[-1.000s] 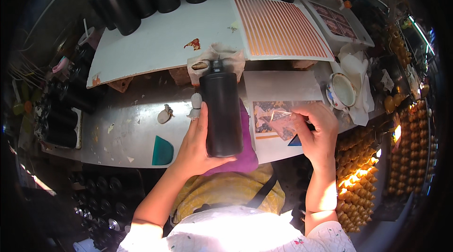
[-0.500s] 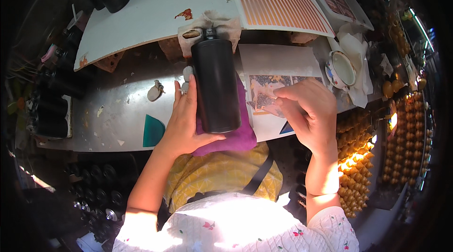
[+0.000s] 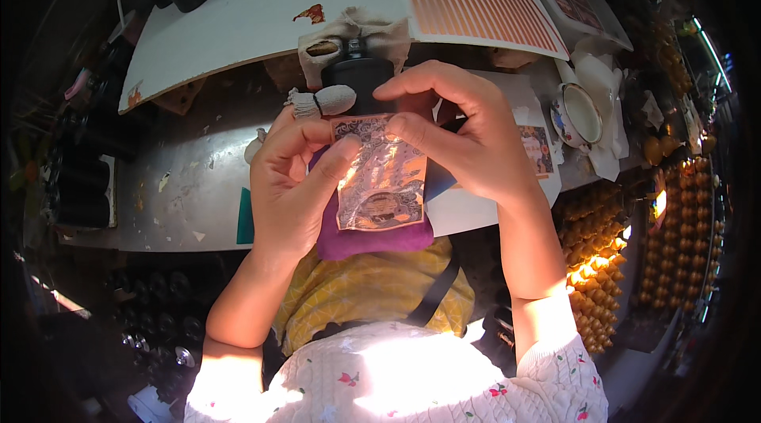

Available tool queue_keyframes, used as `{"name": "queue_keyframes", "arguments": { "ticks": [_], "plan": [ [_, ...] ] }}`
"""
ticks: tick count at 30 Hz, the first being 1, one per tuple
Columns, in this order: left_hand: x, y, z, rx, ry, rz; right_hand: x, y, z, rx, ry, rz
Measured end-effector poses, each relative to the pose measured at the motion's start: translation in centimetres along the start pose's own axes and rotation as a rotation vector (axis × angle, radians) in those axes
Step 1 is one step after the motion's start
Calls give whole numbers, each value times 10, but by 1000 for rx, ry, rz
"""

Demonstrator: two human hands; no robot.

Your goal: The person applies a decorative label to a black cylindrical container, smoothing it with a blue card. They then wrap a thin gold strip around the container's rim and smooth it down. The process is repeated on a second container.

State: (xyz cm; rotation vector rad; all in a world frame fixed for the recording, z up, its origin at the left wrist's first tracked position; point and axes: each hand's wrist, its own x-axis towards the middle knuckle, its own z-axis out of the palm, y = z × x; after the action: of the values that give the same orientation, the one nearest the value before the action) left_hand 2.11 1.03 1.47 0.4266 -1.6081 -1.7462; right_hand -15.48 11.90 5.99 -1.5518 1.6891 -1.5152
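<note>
A glossy printed decal [image 3: 382,189], patterned dark grey and orange, hangs between my hands in front of a matte black cylindrical bottle [image 3: 358,76]. My left hand [image 3: 289,181] pinches its upper left edge, thumb on top. A white cloth finger cover [image 3: 326,101], tied with a dark band, sits at this hand's index finger. My right hand [image 3: 468,133] has its thumb on the decal's upper right corner, its index finger near the bottle. The decal and hands hide the bottle's lower part. Beneath lies a purple cloth pad [image 3: 376,247].
A stained pale cloth [image 3: 353,30] lies behind the bottle. A white board [image 3: 238,22] bears a striped orange sheet [image 3: 479,3]. At right are an enamel bowl [image 3: 581,114] and hanging golden pieces [image 3: 594,296]. A teal scraper [image 3: 245,217] lies left.
My right hand has brought the decal from the sheet at right to the bottle's front. My left hand has left the bottle's side and now grips the decal too.
</note>
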Motion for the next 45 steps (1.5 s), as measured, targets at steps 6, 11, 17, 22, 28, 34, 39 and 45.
{"name": "queue_keyframes", "arguments": {
  "ticks": [6,11,17,22,28,34,39,45],
  "plan": [
    [13,-21,-5,-21,132,13,-11,55,3,465,-9,381],
    [26,-33,-12,15,175,44,-1,60,10,371,86,340],
    [35,-40,-10,-103,198,-90,7,63,18,609,209,370],
    [40,-48,-14,-99,232,-110,8,64,19,668,234,421],
    [44,-50,-12,-191,234,-97,9,59,23,649,297,447],
    [44,-52,-14,-176,226,-104,12,62,24,594,313,440],
    [41,-39,-11,-341,229,-238,6,63,23,650,355,454],
    [12,-42,-23,-343,101,-379,-33,54,21,748,247,570]
  ]
}}
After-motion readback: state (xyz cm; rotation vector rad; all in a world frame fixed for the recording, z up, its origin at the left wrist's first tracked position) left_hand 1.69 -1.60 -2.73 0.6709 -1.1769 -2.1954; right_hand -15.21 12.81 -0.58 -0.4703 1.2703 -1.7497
